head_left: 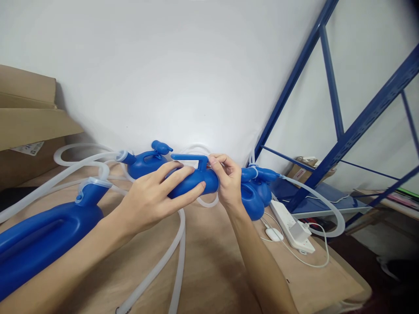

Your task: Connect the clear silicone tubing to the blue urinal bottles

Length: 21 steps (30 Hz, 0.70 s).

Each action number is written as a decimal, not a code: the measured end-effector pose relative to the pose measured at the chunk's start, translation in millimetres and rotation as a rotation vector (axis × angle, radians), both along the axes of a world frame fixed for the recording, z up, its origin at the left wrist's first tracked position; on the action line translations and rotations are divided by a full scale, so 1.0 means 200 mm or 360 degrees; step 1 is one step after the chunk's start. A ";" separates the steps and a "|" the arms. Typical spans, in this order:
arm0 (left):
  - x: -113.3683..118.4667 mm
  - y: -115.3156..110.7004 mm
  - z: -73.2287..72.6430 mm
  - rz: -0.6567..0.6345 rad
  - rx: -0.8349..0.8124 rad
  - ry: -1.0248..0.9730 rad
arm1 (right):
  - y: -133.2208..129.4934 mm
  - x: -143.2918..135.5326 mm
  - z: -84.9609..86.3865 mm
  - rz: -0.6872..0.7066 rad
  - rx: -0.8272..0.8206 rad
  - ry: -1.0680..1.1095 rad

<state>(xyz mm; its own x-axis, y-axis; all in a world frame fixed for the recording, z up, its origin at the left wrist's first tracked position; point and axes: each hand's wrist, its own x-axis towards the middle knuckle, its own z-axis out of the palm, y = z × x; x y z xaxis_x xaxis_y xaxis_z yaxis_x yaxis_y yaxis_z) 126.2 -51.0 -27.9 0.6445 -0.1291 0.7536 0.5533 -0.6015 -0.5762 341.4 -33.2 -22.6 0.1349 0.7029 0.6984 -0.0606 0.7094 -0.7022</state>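
Note:
A blue plastic urinal bottle with a bar-like handle on top is held above the table, lying roughly sideways. My left hand grips its left part, fingers stretched over the body. At the right end, the thumb and fingers of my right hand are pinched together beside the handle's post; what lies between those fingertips is hidden. Just beyond my right hand are more blue bottles with a clear tube attached. Behind my left hand stands another blue bottle.
A large blue bottle with a capped neck lies at the left. Whitish tubes run across the wooden table. A power strip with a plug and cable sits at the right, near a blue metal rack. Cardboard boxes stand left.

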 end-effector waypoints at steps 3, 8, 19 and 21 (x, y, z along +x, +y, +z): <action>0.01 0.00 0.00 -0.0064 0.0001 0.0014 | -0.01 0.01 0.01 0.0145 -0.0228 0.0164; 0.02 -0.01 -0.01 -0.0078 0.0023 0.0020 | -0.03 0.02 0.04 0.0300 -0.0372 0.0270; 0.01 0.01 -0.03 -0.0028 0.0046 -0.0041 | 0.02 -0.02 -0.02 0.0002 -0.0122 0.0266; 0.01 0.01 -0.03 -0.0026 0.0056 -0.0048 | 0.03 -0.02 -0.04 -0.0027 -0.0092 0.0232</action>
